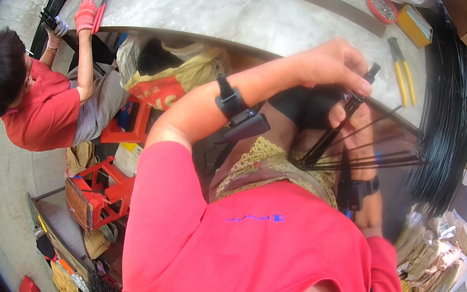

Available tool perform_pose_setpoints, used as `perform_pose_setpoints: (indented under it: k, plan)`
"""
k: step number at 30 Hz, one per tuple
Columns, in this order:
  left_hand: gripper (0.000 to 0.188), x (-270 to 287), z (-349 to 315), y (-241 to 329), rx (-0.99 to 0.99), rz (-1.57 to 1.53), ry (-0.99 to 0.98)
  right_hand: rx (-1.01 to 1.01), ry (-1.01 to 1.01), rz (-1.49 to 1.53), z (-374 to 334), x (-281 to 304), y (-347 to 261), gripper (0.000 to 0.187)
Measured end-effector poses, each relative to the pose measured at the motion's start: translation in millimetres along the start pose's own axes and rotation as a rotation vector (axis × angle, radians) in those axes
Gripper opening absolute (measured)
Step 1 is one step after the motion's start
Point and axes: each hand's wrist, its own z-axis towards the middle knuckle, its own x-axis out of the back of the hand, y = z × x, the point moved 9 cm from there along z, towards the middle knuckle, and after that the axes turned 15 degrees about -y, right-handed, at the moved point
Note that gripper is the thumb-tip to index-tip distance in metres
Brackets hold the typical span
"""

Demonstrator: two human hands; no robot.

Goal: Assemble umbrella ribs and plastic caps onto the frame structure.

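A black umbrella frame (323,148), a bundle of thin dark ribs, lies slanting over my lap. Several of its ribs fan out toward the right. At its upper end, my left hand (334,65) is closed, thumb and fingers pinching near the dark tip (374,71). Just below, my right hand (354,123) is wrapped round the bundle, its fingers partly hidden by the ribs. Pliers with yellow handles (403,75) lie on the table to the right of my hands.
The pale table (238,8) spans the far side. On it are a red dish of small metal parts (383,8), a yellow box (414,26) and a pile of long black rods (443,110). At left, a co-worker (43,107) handles black rods near a red stool (102,191) and a sack (175,73).
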Motion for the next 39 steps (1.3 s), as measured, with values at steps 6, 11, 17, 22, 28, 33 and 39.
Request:
perform_pose_setpoints:
  k: [6,11,17,22,28,33,39]
  plan:
    - [0.028,-1.6,-6.1,15.0,-0.090,0.164,-0.010,-0.026,0.015,-0.021,-1.6,3.1,1.4,0.052]
    - [0.025,-6.4,-5.4,21.6,-0.227,0.256,0.009,-0.028,0.046,-0.041,-3.6,5.6,1.3,0.055]
    - [0.021,-10.2,-7.6,5.2,-0.137,-0.032,-0.110,-0.044,0.049,-0.059,-0.3,-2.9,1.0,0.053]
    - [0.020,-8.9,-13.1,34.0,-0.330,0.536,-0.022,-0.028,0.089,-0.087,-1.2,2.3,0.4,0.050]
    - [0.025,-6.8,-10.2,8.3,-0.170,0.084,-0.115,-0.019,0.063,-0.088,0.5,0.1,3.1,0.049]
    - [0.024,-6.7,-10.5,27.4,-0.227,0.419,-0.101,-0.006,0.017,-0.073,-0.3,-0.5,2.0,0.043]
    - [0.026,-7.1,-15.3,33.1,-0.365,0.643,-0.016,0.000,0.033,-0.042,-3.3,2.0,8.8,0.042]
